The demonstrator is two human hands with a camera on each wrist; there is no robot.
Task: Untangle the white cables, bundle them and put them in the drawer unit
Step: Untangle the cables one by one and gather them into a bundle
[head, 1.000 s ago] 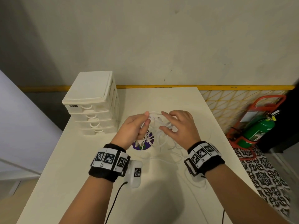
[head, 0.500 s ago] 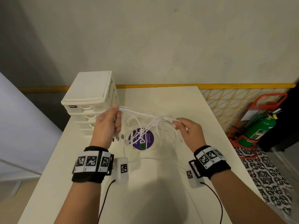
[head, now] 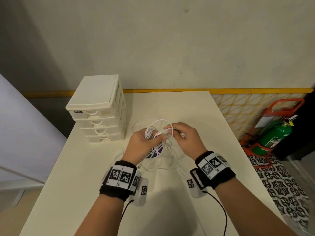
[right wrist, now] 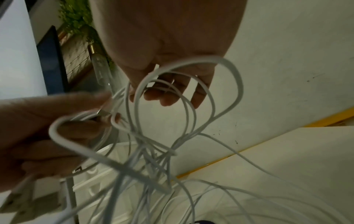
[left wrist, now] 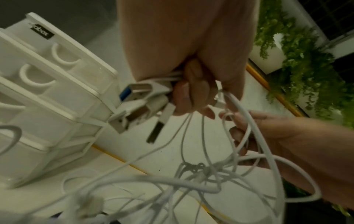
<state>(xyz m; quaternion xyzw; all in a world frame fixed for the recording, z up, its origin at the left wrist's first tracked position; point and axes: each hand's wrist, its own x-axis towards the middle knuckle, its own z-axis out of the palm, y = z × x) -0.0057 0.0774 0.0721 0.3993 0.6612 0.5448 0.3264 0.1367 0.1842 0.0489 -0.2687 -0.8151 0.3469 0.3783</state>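
A tangle of white cables hangs between both hands above the table. My left hand grips a bunch of strands in a fist; several USB plugs stick out of it. My right hand is close beside it, its fingers curled through the loops. Below the hands the cables meet in a knot, and loose strands trail onto the table. The white drawer unit stands at the back left with all its drawers closed.
A round purple sticker lies on the table under the cables. A green fire extinguisher in a red stand sits on the floor to the right. The wall runs along the table's far edge.
The hands, spread apart half a second ago with the cables stretched between them, have come back together. The left hand moved right, away from the drawer unit, and the cables now hang in loops.
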